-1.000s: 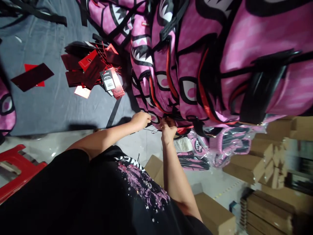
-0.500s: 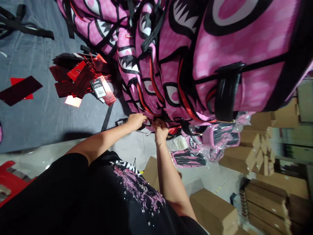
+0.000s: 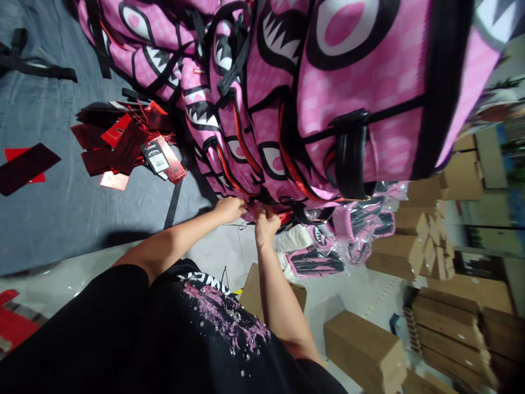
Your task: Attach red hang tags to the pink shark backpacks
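Pink-and-black backpacks [image 3: 270,158] with shark teeth, eyes and red-edged zippers stand packed side by side on the table. At their near lower edge my left hand [image 3: 230,210] is closed, fingertips pressed on the pink fabric of one backpack. Just to the right, my right hand [image 3: 267,224] is closed too, thumb and fingers pinching at the same edge. A thin dark cord [image 3: 245,225] hangs between the hands. Parts of the fingertips are hidden against the fabric, so finer details there do not show.
Red and black hang tags [image 3: 127,139] lie heaped on the grey cloth [image 3: 135,205], left of the backpacks. Wrapped pink bags [image 3: 315,262] lie on the floor beyond my right arm. Cardboard boxes [image 3: 365,350] stand to the right, a red stool [image 3: 16,323] at lower left.
The view has shifted, so the backpacks and tags appear further left and the tags slightly lower. Both hands stay at the backpack's edge, their fingers slightly repositioned.
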Demonstrator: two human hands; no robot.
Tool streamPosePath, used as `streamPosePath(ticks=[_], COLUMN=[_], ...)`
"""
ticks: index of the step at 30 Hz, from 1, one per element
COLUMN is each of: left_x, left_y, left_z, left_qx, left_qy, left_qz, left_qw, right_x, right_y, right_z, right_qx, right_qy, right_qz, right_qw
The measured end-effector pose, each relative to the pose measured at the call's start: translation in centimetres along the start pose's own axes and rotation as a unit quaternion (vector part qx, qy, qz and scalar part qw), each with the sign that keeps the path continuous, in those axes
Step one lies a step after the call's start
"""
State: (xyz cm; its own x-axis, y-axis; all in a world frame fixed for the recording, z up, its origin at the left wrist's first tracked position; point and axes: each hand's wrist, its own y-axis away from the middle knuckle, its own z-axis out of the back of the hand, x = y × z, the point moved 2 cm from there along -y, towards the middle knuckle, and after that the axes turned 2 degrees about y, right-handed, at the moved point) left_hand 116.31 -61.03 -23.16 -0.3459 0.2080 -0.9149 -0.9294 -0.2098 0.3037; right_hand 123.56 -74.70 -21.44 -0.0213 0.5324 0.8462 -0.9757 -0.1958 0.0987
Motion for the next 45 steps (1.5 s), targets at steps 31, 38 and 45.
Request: streamPosePath(ticks=[31, 38, 45], left_x=[0.2, 0.8, -0.2], left_y=[3.1, 2.2, 2.1], left_z=[-0.4, 0.2, 0.5], left_qx=[-0.114, -0.092, -0.066], left_qy=[0.019, 0.034, -0.024], left_qz=[-0.169, -0.090, -0.045], left_qw=[0.979, 0.991, 0.996], right_x=[1.8, 1.1, 0.4], right_y=[0.5, 1.3, 1.7], right_z=[-0.4, -2.0, -2.2], right_qx=[0.218, 0.149, 0.090], right_qy=[-0.229, -0.245, -0.215], right_qz=[-0.231, -0.202, -0.165], right_qw=[0.920, 0.937, 0.958])
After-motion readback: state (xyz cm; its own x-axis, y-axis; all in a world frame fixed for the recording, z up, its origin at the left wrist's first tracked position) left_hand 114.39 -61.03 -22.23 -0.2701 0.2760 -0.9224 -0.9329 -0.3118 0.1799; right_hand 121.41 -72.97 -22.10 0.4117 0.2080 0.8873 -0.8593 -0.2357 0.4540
